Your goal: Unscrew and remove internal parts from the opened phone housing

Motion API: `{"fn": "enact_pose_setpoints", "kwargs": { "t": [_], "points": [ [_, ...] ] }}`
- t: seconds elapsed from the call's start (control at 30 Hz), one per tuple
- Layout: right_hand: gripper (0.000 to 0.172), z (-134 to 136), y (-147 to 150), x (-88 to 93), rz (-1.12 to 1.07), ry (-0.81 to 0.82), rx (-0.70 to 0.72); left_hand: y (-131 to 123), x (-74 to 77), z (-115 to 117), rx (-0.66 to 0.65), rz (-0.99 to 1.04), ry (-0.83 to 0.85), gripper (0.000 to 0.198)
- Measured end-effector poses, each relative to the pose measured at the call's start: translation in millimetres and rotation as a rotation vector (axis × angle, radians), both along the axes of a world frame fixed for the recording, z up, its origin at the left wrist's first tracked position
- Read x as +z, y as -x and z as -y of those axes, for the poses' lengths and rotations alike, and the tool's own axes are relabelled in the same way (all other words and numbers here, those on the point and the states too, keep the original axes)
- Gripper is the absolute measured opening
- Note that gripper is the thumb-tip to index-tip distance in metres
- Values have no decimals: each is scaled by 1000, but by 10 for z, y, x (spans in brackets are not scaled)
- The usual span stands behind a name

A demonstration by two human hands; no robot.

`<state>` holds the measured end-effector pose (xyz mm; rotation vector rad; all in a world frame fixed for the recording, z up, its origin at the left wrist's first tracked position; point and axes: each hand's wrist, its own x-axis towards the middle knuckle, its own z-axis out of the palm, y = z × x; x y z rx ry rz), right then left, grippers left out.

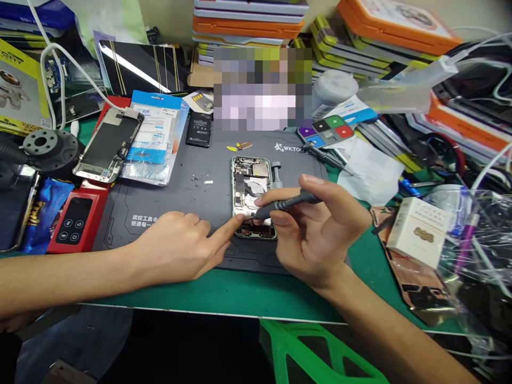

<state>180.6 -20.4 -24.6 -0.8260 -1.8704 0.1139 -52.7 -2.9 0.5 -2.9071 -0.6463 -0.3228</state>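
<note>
An opened smartphone (255, 184) lies on the grey work mat (168, 200), its inner parts exposed. My right hand (320, 234) grips a dark grey precision screwdriver (286, 204), slanted down to the left over the phone's lower part; the exact tip contact is hard to make out. With its index finger stretched out, my left hand (184, 245) touches the phone's lower left area, and its other fingers are curled with nothing visible in them. Just right of the phone is another grey tool (277, 170), partly hidden by my right hand.
Small metal pieces (244, 145) and a phone battery (199, 129) lie behind the phone. At left are a detached screen (110, 141) and a red device (78, 216). Boxes (248, 26) are stacked behind; a white carton (419, 232) and plastic wrapping (480, 250) crowd the right.
</note>
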Motion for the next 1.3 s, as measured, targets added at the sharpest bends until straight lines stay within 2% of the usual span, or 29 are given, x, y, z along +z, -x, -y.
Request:
{"fn": "enact_pose_setpoints", "kwargs": {
  "t": [0.77,1.07,1.3],
  "points": [
    [73,-2,-13,7,7,-34,18,-3,16,0,2,-36,6,49],
    [74,42,-16,-4,-30,-9,-83,8,21,1,-1,-38,24,49],
    [63,42,9,53,-144,-21,-27,-5,7,-4,3,-18,18,49]
  ]
}}
